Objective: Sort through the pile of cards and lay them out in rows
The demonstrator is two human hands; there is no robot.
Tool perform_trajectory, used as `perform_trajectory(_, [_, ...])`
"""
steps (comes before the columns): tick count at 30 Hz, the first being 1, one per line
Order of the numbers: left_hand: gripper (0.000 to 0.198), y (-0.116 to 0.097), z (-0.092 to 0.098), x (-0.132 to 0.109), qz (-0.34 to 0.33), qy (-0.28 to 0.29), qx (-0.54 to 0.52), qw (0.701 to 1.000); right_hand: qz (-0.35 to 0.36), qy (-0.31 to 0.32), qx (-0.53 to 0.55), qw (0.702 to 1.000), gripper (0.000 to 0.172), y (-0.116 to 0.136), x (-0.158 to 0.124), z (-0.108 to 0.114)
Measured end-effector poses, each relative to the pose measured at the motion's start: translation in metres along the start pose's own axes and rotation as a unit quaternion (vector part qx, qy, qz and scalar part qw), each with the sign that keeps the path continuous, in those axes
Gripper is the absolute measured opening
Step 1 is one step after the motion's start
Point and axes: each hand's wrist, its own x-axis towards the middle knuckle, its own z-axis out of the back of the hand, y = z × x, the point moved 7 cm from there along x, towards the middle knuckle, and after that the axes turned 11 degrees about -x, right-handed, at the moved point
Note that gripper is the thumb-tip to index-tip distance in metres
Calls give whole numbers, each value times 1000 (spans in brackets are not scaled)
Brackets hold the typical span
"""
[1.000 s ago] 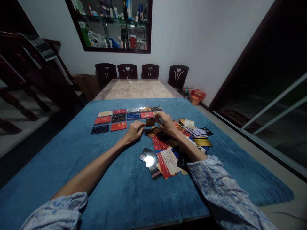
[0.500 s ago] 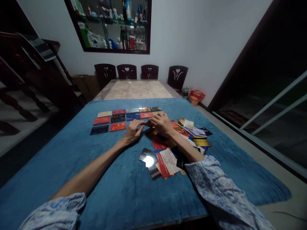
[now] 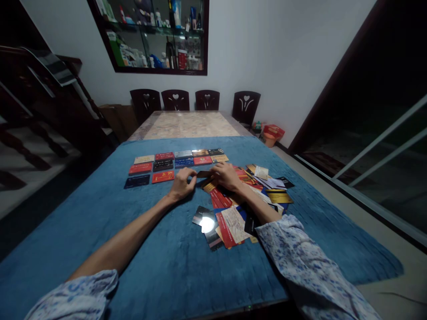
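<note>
A dark card (image 3: 203, 174) is pinched between my left hand (image 3: 182, 183) and my right hand (image 3: 227, 175), just above the blue cloth (image 3: 160, 249). Both hands have their fingers closed on its ends. Beyond them, cards lie in neat rows (image 3: 168, 162): red, black, blue and pale ones side by side. Under and right of my right forearm lies a loose heap of cards (image 3: 233, 209), red, gold, black and white, overlapping one another. A shiny card (image 3: 205, 220) at the heap's near left edge reflects light.
The blue cloth covers the near part of a long table; bare marbled tabletop (image 3: 188, 124) shows beyond. Several dark chairs (image 3: 175, 100) stand at the far end. A glass cabinet (image 3: 156, 33) hangs on the wall. A staircase is at left, a glass door at right.
Both hands came back toward me a little from the far row, with the dark card between them. A pale card now lies at the right end of the second row.
</note>
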Motion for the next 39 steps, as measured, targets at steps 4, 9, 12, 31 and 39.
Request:
perform_trajectory(4, [8, 2, 0, 0, -1, 1, 1, 1000, 5, -22, 19, 1000, 26, -1, 2, 3])
perform_trajectory(9, [15, 6, 1, -1, 12, -13, -7, 1000, -2, -42, 16, 999, 25, -3, 4, 4])
perform_trajectory(12, [34, 9, -1, 0, 27, -2, -13, 1000, -1, -41, 7, 999, 25, -3, 3, 1])
perform_trajectory(31, [44, 20, -16, -2, 58, 88, 49, 993, -28, 13, -29, 999, 40, 4, -2, -1])
perform_trajectory(39, [57, 28, -19, -3, 70, 89, 29, 993, -28, 62, -42, 997, 51, 5, -2, -8])
